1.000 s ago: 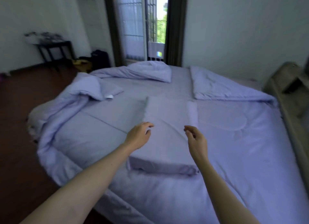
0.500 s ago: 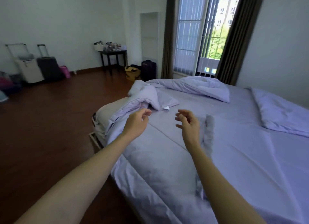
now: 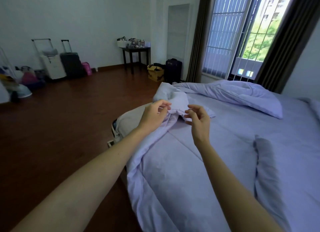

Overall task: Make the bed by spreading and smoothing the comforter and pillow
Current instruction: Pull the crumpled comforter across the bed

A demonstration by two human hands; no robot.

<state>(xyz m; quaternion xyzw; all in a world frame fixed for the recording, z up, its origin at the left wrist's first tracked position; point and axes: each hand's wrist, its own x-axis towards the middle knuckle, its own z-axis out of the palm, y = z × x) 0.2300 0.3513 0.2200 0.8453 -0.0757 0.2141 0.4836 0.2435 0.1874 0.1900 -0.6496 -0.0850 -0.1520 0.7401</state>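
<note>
Bedroom, wood floor [image 3: 60, 127], barred window [image 3: 242, 32] behind. Lavender comforter [image 3: 216, 127] is lying bunched at the bed's left corner; pillow [image 3: 266, 162] is lying to the right. Left hand [image 3: 153, 116] and right hand [image 3: 199, 120] are hovering at the folded corner, fingers loosely curled, gripping nothing.

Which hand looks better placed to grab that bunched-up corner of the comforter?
Left hand: its fingertips sit at the bunched comforter corner. The right hand hovers open just beside it.

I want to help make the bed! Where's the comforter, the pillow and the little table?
comforter [image 3: 174, 103], head view, bunched corner.
pillow [image 3: 266, 164], head view, its middle.
dark side table [image 3: 136, 49], head view, its top edge.
</note>
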